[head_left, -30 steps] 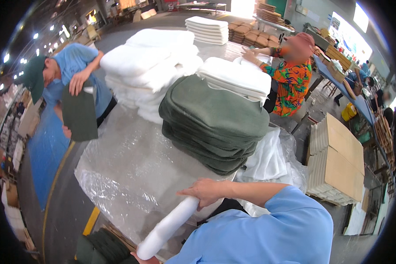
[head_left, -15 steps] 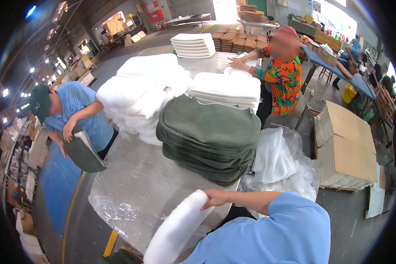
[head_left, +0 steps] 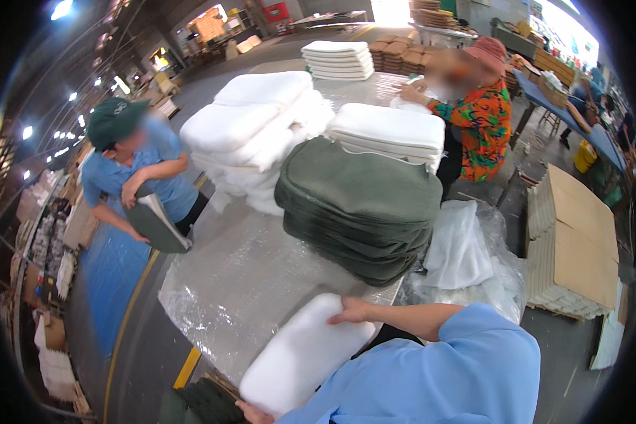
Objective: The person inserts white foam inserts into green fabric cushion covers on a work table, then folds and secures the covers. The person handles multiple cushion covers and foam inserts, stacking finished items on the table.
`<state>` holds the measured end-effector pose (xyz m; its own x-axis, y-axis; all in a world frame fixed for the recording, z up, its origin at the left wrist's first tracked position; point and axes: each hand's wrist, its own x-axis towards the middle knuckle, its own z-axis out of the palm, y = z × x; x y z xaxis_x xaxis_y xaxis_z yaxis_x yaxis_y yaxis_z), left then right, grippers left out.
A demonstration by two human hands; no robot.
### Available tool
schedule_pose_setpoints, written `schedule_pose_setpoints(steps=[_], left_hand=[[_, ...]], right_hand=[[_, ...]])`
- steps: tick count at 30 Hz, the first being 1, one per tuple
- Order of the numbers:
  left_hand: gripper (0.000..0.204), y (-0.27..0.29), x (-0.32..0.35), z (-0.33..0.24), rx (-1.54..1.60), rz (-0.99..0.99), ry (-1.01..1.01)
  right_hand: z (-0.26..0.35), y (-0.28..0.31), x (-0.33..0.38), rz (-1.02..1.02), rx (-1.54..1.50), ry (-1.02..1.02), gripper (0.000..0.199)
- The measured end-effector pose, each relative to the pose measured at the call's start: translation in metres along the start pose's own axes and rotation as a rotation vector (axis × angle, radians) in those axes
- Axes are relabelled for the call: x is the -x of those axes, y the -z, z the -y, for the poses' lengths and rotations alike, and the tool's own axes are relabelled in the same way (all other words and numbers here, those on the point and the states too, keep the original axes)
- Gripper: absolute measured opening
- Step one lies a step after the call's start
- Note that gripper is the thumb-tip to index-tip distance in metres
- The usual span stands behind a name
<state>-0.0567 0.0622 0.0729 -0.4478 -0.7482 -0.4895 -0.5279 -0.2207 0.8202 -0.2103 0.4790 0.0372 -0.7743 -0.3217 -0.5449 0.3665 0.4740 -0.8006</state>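
Observation:
A thick white foam or wadding pad (head_left: 300, 357) with rounded ends lies tilted between my two hands over the near edge of the plastic-covered table (head_left: 215, 279). My right hand (head_left: 355, 311) is closed on its far end, fingers on the upper side. At the near end my left hand (head_left: 256, 413) holds the pad's lower corner; only part of it shows at the bottom edge. Just beyond my right hand stands a tall stack of dark green fabric covers (head_left: 360, 205). Below the table edge, near my left hand, lie more dark green covers (head_left: 208, 403).
White pads (head_left: 251, 116) are piled on the table's far side, with neat stacks (head_left: 389, 127) beside them. A co-worker (head_left: 141, 169) at left holds a green cover with white inside; another (head_left: 473, 120) works at far right. Clear plastic bags (head_left: 466, 247) and cardboard stacks (head_left: 579, 240) stand right.
The white pad has turned so more of its broad face shows. My left hand has come into view at its near end. The whole view has shifted slightly.

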Motion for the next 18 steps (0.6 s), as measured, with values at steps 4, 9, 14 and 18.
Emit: schedule_pose_setpoints(steps=[4,9,14,18], left_hand=[[0.080,0.024,0.009,0.014,0.018,0.023,0.040],[0.074,0.042,0.010,0.013,0.179,0.059,0.055],[0.060,0.033,0.013,0.015,0.128,0.201,-0.155],[0.048,0.040,0.014,0.016,0.180,-0.090,-0.073]], right_hand=[[0.000,-0.021,-0.001,-0.068,0.071,-0.061,0.100],[0.005,-0.019,0.008,0.017,0.036,0.072,0.106],[-0.001,-0.008,0.009,0.088,0.271,0.064,0.096],[0.046,0.042,0.010,0.083,0.547,0.206,0.061]])
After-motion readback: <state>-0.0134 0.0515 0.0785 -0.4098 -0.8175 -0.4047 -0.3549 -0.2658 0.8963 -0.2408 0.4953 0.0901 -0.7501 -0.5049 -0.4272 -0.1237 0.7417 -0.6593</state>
